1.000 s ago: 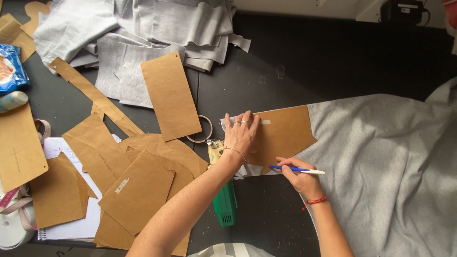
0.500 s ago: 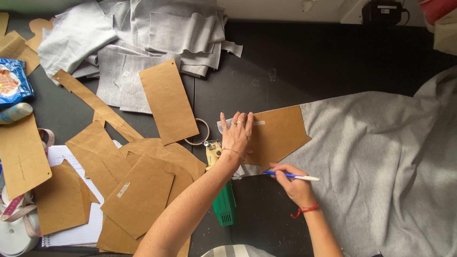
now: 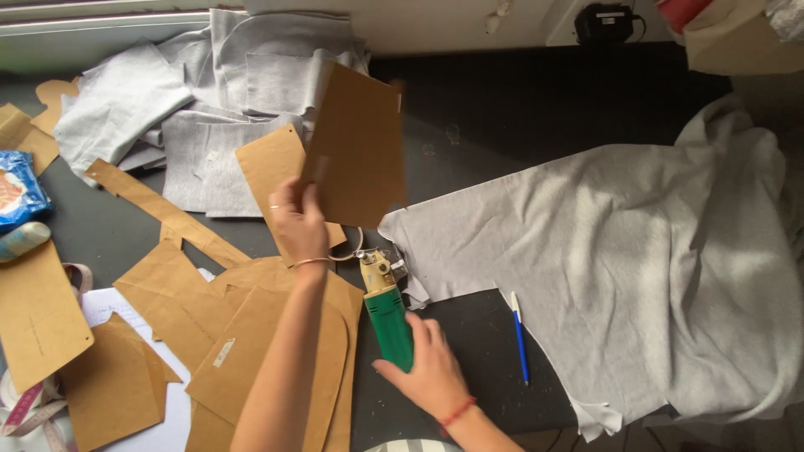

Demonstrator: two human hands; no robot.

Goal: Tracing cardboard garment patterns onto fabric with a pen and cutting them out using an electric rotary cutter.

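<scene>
My left hand (image 3: pixel 298 219) holds a brown cardboard pattern piece (image 3: pixel 356 144) lifted off the table, tilted above the other patterns. My right hand (image 3: pixel 427 368) rests on the green handle of a small electric fabric cutter (image 3: pixel 387 310), which lies on the dark table beside the grey fabric's edge. A large grey fabric sheet (image 3: pixel 603 259) is spread to the right. A blue pen (image 3: pixel 519 335) lies on the table by the fabric's lower edge, apart from both hands.
Several brown cardboard patterns (image 3: pixel 251 351) lie overlapped at lower left, another (image 3: pixel 33 314) at far left. Cut grey fabric pieces (image 3: pixel 209 100) are piled at the back. A blue snack packet (image 3: pixel 17 188) and a measuring tape (image 3: pixel 33 402) sit at the left edge.
My left hand has lifted the cardboard pattern off the grey fabric and swung it left. My right hand has put down the blue pen and moved onto the green cutter.
</scene>
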